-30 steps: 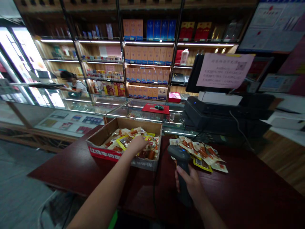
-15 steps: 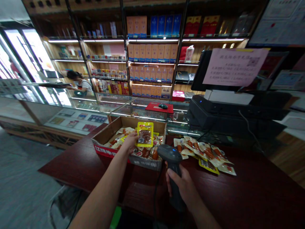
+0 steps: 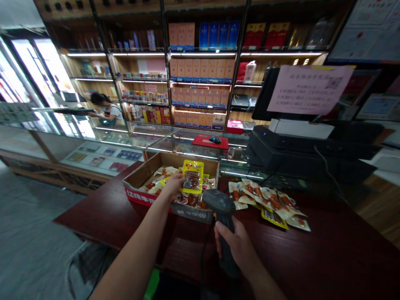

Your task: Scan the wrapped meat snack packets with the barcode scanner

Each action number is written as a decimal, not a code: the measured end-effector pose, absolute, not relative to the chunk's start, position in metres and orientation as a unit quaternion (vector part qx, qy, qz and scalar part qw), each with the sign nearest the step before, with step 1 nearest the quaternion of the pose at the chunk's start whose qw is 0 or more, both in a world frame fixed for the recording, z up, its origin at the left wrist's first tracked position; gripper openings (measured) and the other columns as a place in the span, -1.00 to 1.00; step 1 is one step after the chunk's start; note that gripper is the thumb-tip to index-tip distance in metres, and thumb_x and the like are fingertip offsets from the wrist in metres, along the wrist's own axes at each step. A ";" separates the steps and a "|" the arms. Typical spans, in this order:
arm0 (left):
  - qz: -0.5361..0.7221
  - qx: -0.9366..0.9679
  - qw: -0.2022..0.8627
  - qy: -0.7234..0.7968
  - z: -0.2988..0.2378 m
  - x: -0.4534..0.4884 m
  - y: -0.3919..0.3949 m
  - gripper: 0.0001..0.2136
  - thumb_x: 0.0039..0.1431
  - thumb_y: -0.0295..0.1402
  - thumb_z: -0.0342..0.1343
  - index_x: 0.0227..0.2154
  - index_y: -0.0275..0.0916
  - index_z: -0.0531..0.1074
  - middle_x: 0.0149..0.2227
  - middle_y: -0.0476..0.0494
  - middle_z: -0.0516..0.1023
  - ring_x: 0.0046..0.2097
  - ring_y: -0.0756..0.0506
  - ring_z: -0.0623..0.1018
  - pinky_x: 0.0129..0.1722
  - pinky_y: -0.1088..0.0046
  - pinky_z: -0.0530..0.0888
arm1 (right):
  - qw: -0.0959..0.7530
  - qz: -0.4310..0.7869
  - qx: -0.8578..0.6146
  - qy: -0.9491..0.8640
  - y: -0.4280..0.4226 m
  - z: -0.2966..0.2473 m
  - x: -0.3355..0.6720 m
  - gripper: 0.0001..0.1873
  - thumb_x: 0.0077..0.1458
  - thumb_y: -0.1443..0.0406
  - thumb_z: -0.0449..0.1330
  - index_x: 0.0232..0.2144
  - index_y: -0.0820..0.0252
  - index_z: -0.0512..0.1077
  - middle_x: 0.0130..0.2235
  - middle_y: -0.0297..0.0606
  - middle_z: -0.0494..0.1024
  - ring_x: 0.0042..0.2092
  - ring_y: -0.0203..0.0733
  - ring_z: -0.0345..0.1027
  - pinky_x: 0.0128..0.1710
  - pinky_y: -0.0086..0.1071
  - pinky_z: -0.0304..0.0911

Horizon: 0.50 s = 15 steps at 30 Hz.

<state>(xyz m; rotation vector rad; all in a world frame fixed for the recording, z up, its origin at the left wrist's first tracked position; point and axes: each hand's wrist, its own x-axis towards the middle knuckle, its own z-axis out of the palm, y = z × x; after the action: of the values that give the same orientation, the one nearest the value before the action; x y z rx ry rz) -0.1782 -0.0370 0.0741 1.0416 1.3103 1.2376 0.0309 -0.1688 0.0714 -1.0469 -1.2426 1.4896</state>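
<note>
My left hand (image 3: pixel 173 186) is closed on a yellow snack packet (image 3: pixel 192 177), holding it upright above an open cardboard box (image 3: pixel 139 176) filled with several more packets. My right hand (image 3: pixel 235 243) grips the handle of a dark barcode scanner (image 3: pixel 220 205), whose head sits just right of and below the held packet. A loose pile of snack packets (image 3: pixel 265 199) lies on the dark red counter (image 3: pixel 328 250) to the right of the scanner.
A black register with a screen and a pink paper notice (image 3: pixel 308 89) stands at the back right. Glass display cases (image 3: pixel 103 146) run along the left. Shelves of boxed goods (image 3: pixel 200 71) fill the back wall. Another person (image 3: pixel 106 110) stands far left behind the glass.
My left hand reached into the box, took the yellow packet and lifted it upright. The scanner in my right hand moved left toward the packet.
</note>
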 end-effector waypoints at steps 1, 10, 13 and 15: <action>0.517 0.413 0.528 0.532 0.074 -0.178 -0.037 -0.80 -0.02 -0.31 0.07 -0.32 -0.28 0.44 -0.58 -0.06 0.51 -0.48 -0.07 0.53 -0.49 0.45 0.43 | 0.456 0.602 -0.423 -0.501 -0.169 0.072 0.032 -0.67 -0.08 0.08 0.19 -0.37 0.19 0.26 -0.64 -0.50 0.32 -0.71 -0.38 0.16 -0.78 -0.52 0.12; 0.576 0.369 0.574 0.450 0.085 -0.139 -0.029 -0.94 -0.02 -0.45 0.11 -0.45 -0.35 0.39 -0.55 -0.09 0.50 -0.50 -0.02 0.51 -0.51 0.50 0.44 | 0.507 0.587 -0.437 -0.456 -0.167 0.068 0.073 -0.59 -0.11 0.06 0.23 -0.29 0.20 0.30 -0.61 -0.48 0.34 -0.69 -0.37 0.17 -0.76 -0.51 0.13; 0.559 0.371 0.613 0.417 0.090 -0.098 -0.025 -0.96 0.02 -0.48 0.08 -0.44 -0.37 0.38 -0.52 -0.13 0.51 -0.48 -0.02 0.51 -0.53 0.51 0.44 | 0.537 0.564 -0.462 -0.425 -0.169 0.066 0.100 -0.54 -0.14 0.03 0.26 -0.26 0.19 0.30 -0.60 -0.48 0.34 -0.68 -0.35 0.20 -0.76 -0.50 0.15; 0.537 0.374 0.640 0.402 0.091 -0.065 -0.023 -0.97 0.02 -0.52 0.06 -0.45 -0.38 0.38 -0.51 -0.14 0.52 -0.49 -0.01 0.51 -0.54 0.53 0.43 | 0.560 0.540 -0.479 -0.407 -0.172 0.066 0.120 -0.53 -0.16 0.02 0.26 -0.26 0.18 0.31 -0.60 -0.48 0.35 -0.69 -0.35 0.20 -0.76 -0.50 0.15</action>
<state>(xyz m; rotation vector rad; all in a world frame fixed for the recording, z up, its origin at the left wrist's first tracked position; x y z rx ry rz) -0.0648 -0.0227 0.0913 0.8518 0.9172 1.2256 0.1203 -0.1722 0.0655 -1.1299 -0.9598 1.2721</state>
